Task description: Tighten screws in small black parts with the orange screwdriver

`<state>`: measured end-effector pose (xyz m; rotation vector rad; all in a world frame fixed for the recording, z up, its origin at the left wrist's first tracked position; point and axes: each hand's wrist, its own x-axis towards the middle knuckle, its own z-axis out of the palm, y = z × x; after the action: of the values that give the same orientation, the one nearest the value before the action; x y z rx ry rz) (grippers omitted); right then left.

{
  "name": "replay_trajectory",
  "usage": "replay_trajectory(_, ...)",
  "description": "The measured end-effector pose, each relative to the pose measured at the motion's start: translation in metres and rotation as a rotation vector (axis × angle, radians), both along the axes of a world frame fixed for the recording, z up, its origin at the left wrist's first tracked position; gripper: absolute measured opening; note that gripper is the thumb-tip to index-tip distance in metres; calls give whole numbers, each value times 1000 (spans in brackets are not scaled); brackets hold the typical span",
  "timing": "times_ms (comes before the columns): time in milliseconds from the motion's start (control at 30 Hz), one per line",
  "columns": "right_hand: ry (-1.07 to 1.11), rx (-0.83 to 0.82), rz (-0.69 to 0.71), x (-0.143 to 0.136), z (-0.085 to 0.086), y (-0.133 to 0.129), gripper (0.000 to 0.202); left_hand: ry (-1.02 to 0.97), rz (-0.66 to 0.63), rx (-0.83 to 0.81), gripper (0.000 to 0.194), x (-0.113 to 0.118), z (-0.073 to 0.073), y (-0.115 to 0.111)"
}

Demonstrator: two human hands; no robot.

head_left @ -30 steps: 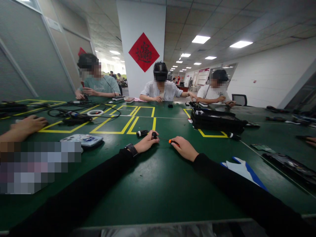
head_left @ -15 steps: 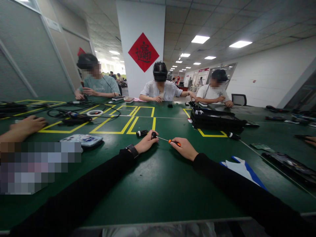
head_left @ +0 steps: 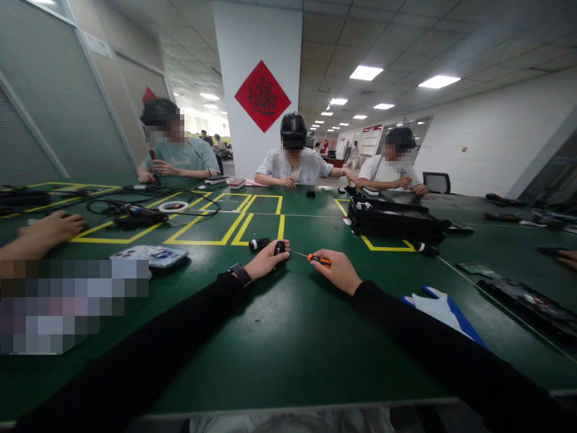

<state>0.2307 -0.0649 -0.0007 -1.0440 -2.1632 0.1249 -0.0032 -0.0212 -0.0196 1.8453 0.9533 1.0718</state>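
Observation:
My left hand [head_left: 270, 258] is wrapped round a small black cylindrical part [head_left: 280, 247] near the middle of the green table [head_left: 279, 337]. To its right, my right hand [head_left: 337, 269] grips the orange and black handle of a screwdriver [head_left: 319, 260]. The thin shaft points left toward the black part; whether its tip touches the part is too small to tell. Just beyond my left hand lies another black cylinder [head_left: 259, 243] with a pale end.
A patterned case [head_left: 153, 256] lies at the left, near another person's hand [head_left: 58, 227]. Black trays [head_left: 399, 218] stand at the back right. A blue and white glove [head_left: 444, 310] lies right of my right arm. Three people sit opposite.
The black part in my left hand has turned slightly and sits a little lower. The screwdriver handle has rotated, showing more orange.

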Motion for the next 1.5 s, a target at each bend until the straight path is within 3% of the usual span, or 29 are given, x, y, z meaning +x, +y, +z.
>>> replay_trajectory(467,-7,31,64,-1,5,-4,21,-8,34,-8,39,0,3,-3)
replay_trajectory(700,16,54,56,-2,4,-4,20,29,80,-87,39,1,6,-8)
replay_trajectory(900,-5,-31,-7,1,0,1,23,-100,-27,-98,32,6,4,-7)
replay_trajectory(1133,15,31,30,-1,4,-5,22,-141,-50,-165,45,4,2,-5)
replay_trajectory(1333,66,44,102,-1,3,-3,23,-134,-16,-131,46,3,5,-6)
replay_trajectory(1500,-8,-96,45,-1,-1,3,20,-39,22,-4,45,3,9,-7)
